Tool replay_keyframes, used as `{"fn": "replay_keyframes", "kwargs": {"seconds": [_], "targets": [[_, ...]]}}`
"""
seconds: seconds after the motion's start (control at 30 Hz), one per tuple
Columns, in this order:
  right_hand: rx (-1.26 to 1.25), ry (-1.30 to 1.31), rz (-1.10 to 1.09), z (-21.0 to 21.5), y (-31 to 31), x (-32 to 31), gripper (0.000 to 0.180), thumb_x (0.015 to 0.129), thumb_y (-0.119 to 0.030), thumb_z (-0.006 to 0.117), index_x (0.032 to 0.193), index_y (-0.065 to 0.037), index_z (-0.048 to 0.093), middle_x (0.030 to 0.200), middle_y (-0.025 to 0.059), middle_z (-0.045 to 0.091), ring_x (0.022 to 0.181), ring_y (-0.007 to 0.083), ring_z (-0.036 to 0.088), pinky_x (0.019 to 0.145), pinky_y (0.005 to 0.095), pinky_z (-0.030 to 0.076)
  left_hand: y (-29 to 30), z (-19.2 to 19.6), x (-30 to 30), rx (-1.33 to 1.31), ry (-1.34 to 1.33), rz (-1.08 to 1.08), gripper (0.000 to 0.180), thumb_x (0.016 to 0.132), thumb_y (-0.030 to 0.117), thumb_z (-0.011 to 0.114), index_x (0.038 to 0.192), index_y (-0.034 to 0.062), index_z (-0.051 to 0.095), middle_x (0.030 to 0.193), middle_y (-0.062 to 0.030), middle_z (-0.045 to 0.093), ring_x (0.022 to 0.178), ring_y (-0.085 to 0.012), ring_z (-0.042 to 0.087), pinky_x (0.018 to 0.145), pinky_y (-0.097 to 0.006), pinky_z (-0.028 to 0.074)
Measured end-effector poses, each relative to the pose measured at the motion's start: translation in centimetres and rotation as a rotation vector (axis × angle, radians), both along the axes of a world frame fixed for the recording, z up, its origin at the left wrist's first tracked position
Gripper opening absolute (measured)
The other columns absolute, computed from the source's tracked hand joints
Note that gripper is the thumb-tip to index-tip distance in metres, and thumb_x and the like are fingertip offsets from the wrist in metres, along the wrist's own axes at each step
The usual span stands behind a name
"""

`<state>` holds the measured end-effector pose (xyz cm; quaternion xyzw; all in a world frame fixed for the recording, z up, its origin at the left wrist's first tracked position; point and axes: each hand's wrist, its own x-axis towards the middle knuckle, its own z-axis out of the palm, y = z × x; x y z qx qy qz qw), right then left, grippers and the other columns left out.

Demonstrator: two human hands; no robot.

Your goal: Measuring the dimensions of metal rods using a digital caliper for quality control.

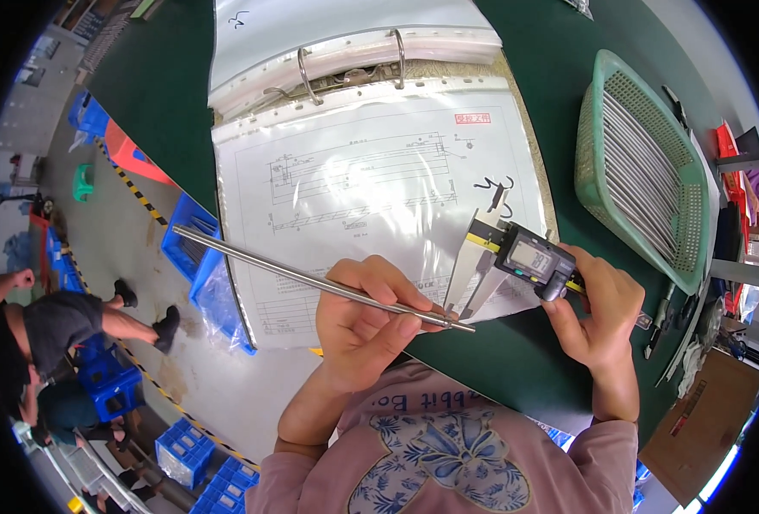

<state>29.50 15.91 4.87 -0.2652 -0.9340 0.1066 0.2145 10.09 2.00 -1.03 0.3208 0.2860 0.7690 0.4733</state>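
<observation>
Left hand [358, 334]: mine, pinched closed on the rod [294, 279], centre of frame
Right hand [598, 308]: mine, curled round the caliper [529, 257], right of centre, jaws parted
Rod's axis: slants down rightward; lower end nearer my left hand, beside the caliper tips; contact I can't tell
Count: one held rod, one caliper, one binder [379, 176], one green basket [587, 163], upper right, its sticks [645, 163] too crowded to count

Bright, glary page sleeve [379, 206], rim perhaps blurred

A shiny rod [289, 271] slants from far left to near right; a black-and-silver caliper [529, 256], jaws parted, tilts beside its right end.
</observation>
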Motion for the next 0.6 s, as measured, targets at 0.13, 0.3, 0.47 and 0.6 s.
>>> {"fn": "replay_keyframes", "kwargs": {"seconds": [0.13, 0.3, 0.47, 0.6], "targets": [[0.009, -0.006, 0.012, -0.14, 0.06, 0.05, 0.040, 0.068, -0.032, 0.068, 0.091, 0.000, 0.060, 0.060, 0.0076, 0.053, 0.043, 0.0211, 0.046, 0.041, 0.0293, 0.034, 0.02, -0.18, -0.04, 0.011, 0.010, -0.005, 0.030, 0.077, -0.016, 0.047, 0.098, 0.0023, 0.036, 0.093, -0.0159, 0.049, 0.087, -0.0267, 0.061, 0.077, -0.031, 0.053], [-0.003, 0.005, 0.033, -0.11, 0.10, -0.05, 0.038, 0.067, -0.031, 0.069, 0.086, 0.000, 0.059, 0.059, 0.0070, 0.052, 0.042, 0.0214, 0.044, 0.040, 0.0299, 0.033, -0.03, -0.21, -0.08, 0.022, 0.027, 0.007, 0.030, 0.077, -0.016, 0.048, 0.098, 0.0024, 0.037, 0.093, -0.0160, 0.049, 0.086, -0.0247, 0.061, 0.076, -0.031, 0.053], [0.003, 0.000, 0.024, -0.18, 0.15, 0.05, 0.037, 0.066, -0.031, 0.070, 0.084, -0.001, 0.059, 0.057, 0.0068, 0.051, 0.042, 0.0220, 0.044, 0.040, 0.0303, 0.032, -0.02, -0.18, -0.08, 0.012, 0.017, 0.001, 0.030, 0.077, -0.015, 0.048, 0.098, 0.0024, 0.037, 0.093, -0.0162, 0.049, 0.085, -0.0241, 0.061, 0.076, -0.030, 0.053], [0.007, -0.001, 0.032, -0.06, 0.24, -0.02, 0.037, 0.065, -0.032, 0.070, 0.082, -0.001, 0.058, 0.056, 0.0067, 0.049, 0.041, 0.0225, 0.043, 0.040, 0.0307, 0.031, 0.01, -0.08, -0.13, 0.013, 0.021, -0.001, 0.030, 0.077, -0.015, 0.048, 0.098, 0.0023, 0.037, 0.093, -0.0162, 0.049, 0.085, -0.0241, 0.061, 0.076, -0.030, 0.053]]}}
